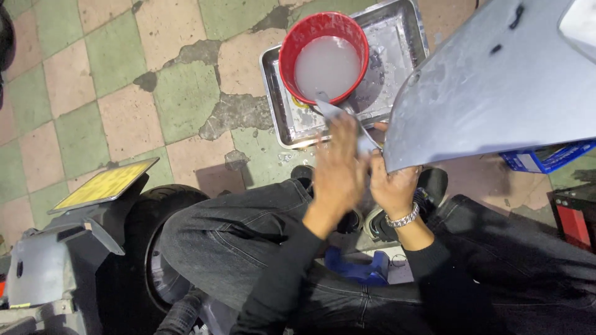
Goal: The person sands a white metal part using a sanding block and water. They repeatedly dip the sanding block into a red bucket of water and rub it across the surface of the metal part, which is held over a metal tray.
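Note:
My left hand [338, 174] is blurred in motion and grips a small grey sheet, likely sandpaper [338, 115], just below a red bucket [292, 46] of cloudy water. Right beside it, my right hand [392, 186], with a metal watch on the wrist, holds the lower edge of a large grey body panel [496, 80] that slants up to the right. The bucket stands in a wet metal tray [406, 37] on the floor.
I sit low over black trousers and shoes. A scooter's rear wheel, grey fender and yellow plate [102, 185] stand at the left. A blue crate [546, 158] and a red-black box [574, 217] lie at the right. The floor is cracked green and pink tile.

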